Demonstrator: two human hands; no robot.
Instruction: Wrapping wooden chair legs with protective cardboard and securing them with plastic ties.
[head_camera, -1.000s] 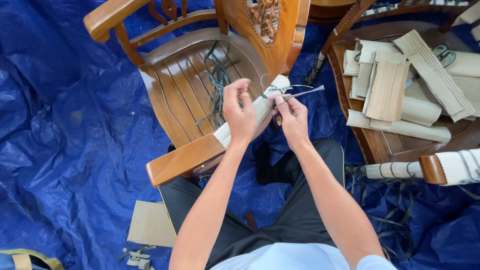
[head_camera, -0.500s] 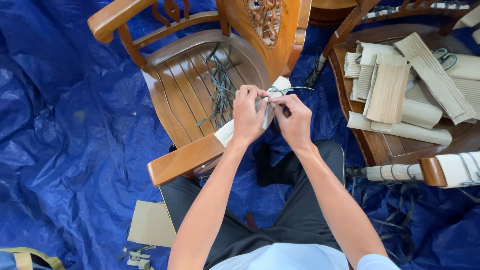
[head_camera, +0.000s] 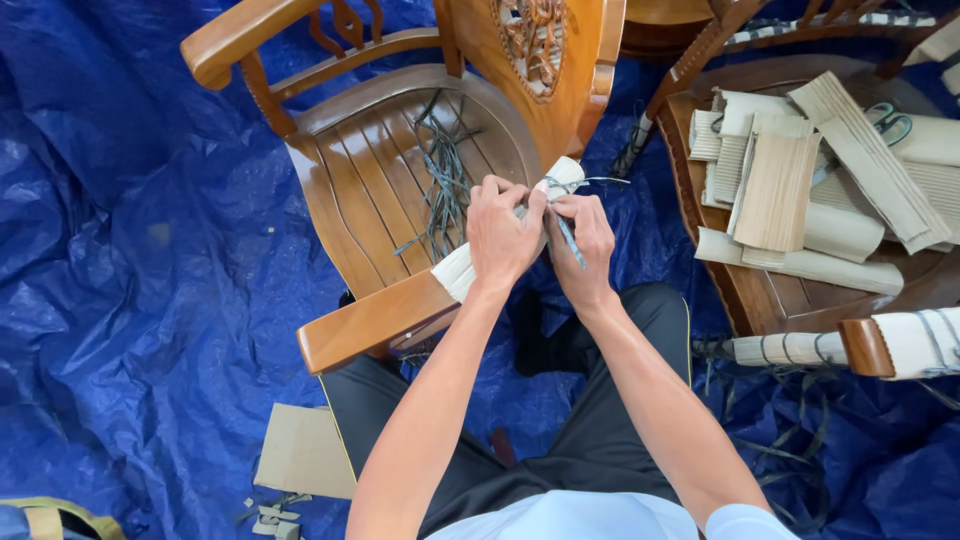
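Head view, looking down at your lap. Your left hand (head_camera: 503, 232) sits on top of the pale corrugated-cardboard wrap (head_camera: 470, 268) that covers the near armrest of the brown wooden armchair (head_camera: 372, 182). Its fingers are curled tight, with thumb and fingertips pinched at the thin grey-green plastic strap (head_camera: 566, 232) that goes around the wrap. Your right hand (head_camera: 582, 240) is just beside it, touching it at the fingertips; its fingers are also bent closed and pinch the same strap, and a short loose end hangs down between both hands. The wrap runs diagonally from the bare wood end of the armrest (head_camera: 368, 322) up to the chair back, and its far end w/ a knot shows above your hands.

On the chair seat lies a loose bundle of dark cut straps (head_camera: 441, 180), apart from your hands. At right, on a second wooden seat (head_camera: 720, 262), there is a pile of beige cardboard sheets and rolls (head_camera: 800, 190), w/ green-handled scissors (head_camera: 888, 120) on top at the far edge. A blue plastic tarp (head_camera: 120, 300) covers the floor, and a flat brown cardboard piece (head_camera: 303, 452) lies on it near your left leg.
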